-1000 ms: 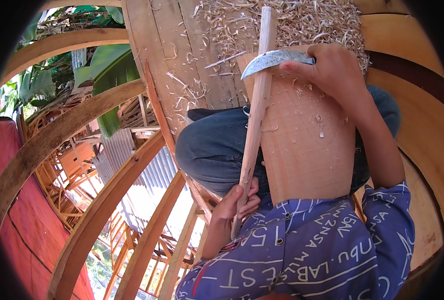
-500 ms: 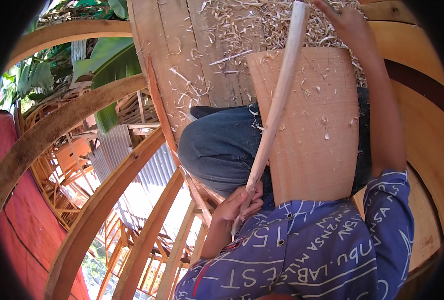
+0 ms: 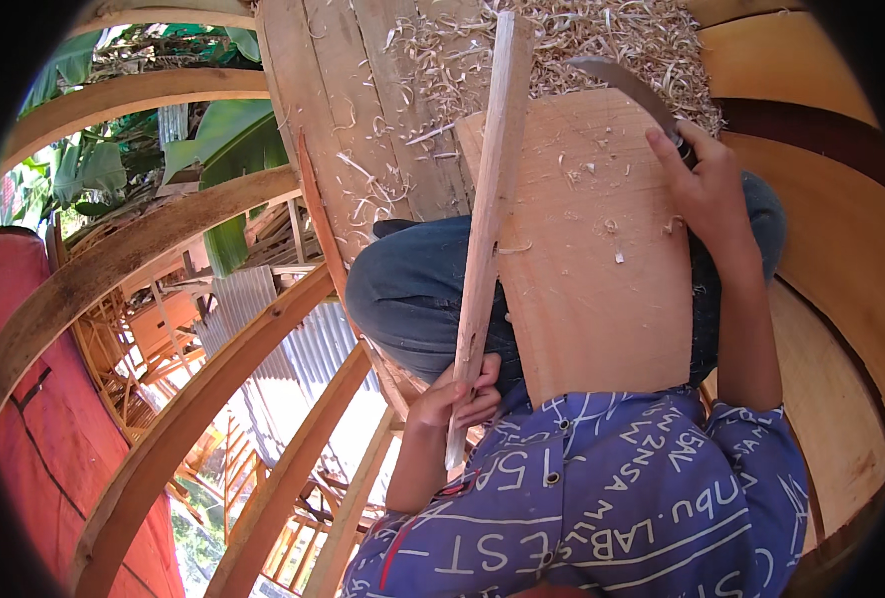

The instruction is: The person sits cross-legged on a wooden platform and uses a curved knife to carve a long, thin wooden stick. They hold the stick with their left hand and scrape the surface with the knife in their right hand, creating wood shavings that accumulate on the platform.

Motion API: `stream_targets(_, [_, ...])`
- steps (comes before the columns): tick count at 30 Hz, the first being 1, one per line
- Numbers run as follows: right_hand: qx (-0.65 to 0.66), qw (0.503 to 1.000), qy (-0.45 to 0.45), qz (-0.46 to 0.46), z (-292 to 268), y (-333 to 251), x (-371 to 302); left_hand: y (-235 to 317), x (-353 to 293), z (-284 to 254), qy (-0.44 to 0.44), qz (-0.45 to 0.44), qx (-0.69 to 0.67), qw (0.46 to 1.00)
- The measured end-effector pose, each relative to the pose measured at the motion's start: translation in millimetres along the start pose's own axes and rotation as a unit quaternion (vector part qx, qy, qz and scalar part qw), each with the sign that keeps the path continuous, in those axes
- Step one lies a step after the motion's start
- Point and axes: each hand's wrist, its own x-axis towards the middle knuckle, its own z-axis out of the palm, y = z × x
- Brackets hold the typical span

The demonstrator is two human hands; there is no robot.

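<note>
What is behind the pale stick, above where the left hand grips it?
The stick passes in front of shaving-strewn planks, the wide board and dark trousers. It covers a stretch of the board's left edge; whatever lies directly behind cannot be seen.

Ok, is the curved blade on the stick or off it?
Off: the curved blade, gripped in the right hand, stops short of the stick, and wood shavings show in the gap between them.
</note>
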Motion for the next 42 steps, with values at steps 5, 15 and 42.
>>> stream_targets(5, [0.019,0.995,-0.043,-0.091,-9,-20,-48,2,1,35,0.102,-0.016,0.063,0.993])
stream_targets(15, [-0.059,0.990,0.036,-0.122,-40,-23,-68,-24,-8,79,0.087,-0.042,0.183,0.978])
stream_targets(42, [-0.005,0.987,0.070,-0.141,-68,-33,-87,-86,-52,74,0.088,-0.006,0.110,0.990])
